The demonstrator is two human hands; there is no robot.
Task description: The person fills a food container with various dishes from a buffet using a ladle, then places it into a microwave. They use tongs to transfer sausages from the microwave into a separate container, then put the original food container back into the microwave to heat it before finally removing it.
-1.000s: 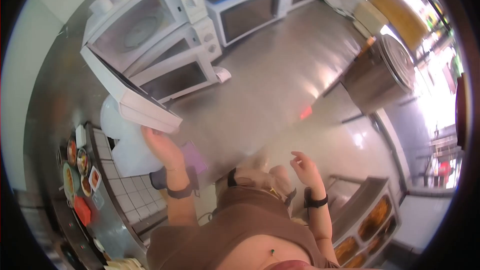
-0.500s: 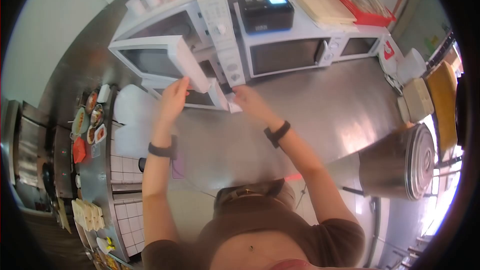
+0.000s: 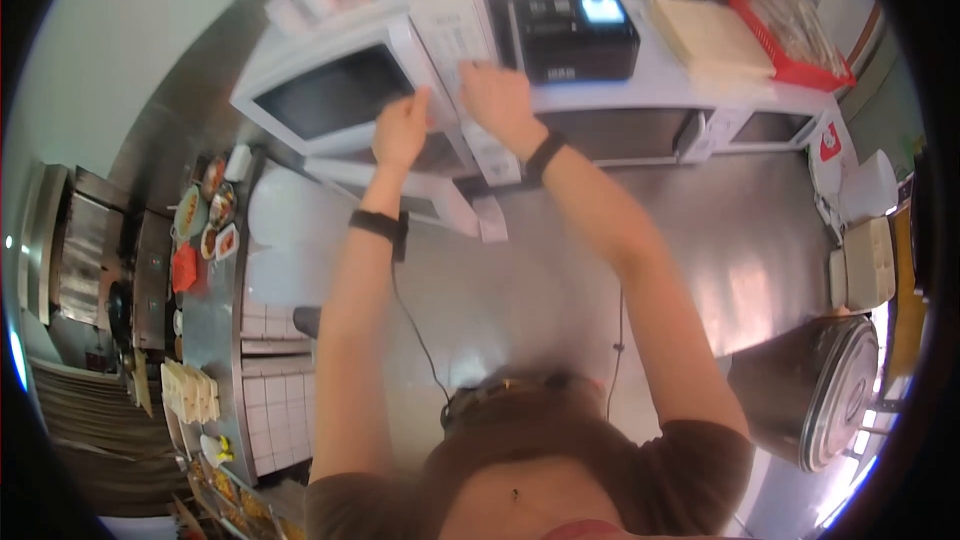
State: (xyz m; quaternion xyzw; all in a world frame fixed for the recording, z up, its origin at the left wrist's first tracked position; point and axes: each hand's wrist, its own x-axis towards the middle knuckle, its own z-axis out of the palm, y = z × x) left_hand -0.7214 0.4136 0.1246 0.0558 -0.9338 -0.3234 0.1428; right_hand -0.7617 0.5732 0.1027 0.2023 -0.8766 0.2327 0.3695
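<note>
The white upper microwave [image 3: 348,90] stands at the left back with its dark-windowed door against its front. My left hand [image 3: 402,132] is at that door's right edge, its fingers curled and slightly blurred, with nothing visible in them. On the upper control panel [image 3: 452,28], my right hand [image 3: 497,100] has its bent fingers where the knob sits, and the hand covers the knob. Below is the lower microwave, its door [image 3: 425,198] jutting forward and apparently ajar. A pale paper-like piece [image 3: 490,219] is by that door's right corner.
Right of the stack are further white microwaves [image 3: 640,132], carrying a black printer-like machine [image 3: 575,38] with a lit screen and a red basket [image 3: 790,40]. Food bowls [image 3: 215,210] line the left counter. A large lidded metal pot [image 3: 800,390] stands at the right edge.
The upper microwave door has swung from open to against the body. My left hand has moved up with it. My right hand has risen from the lower panel to the upper one.
</note>
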